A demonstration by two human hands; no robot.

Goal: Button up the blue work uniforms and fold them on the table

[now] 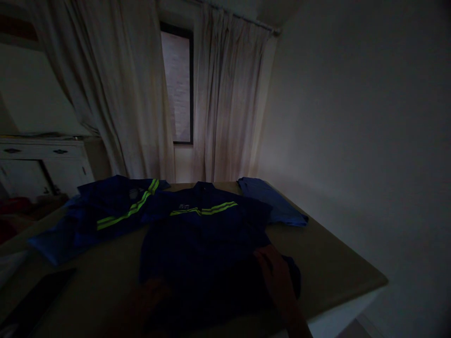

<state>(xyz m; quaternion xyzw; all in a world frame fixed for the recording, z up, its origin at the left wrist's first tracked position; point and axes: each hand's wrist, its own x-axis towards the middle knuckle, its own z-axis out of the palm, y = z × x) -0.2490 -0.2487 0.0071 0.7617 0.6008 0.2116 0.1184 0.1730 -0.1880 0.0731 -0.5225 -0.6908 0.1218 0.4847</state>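
Note:
A dark blue short-sleeved work shirt [211, 230] lies spread out in front of me, its collar pointing away and a yellow-green reflective stripe across its chest. On the shirt's lower right part, my right hand [274, 270] has its fingers bent and closed on the fabric. Dim light and motion smear my left hand [151, 293] at the lower left edge of the shirt, so its fingers cannot be made out. The shirt's near part is lost in shadow and looks folded or bunched.
Left of the shirt lies another blue garment [116, 206] with a reflective stripe. A folded blue cloth [271, 202] rests at the back right of the table [334, 263]. A dark flat object [38, 300] is at the near left. Curtains and a wall stand beyond.

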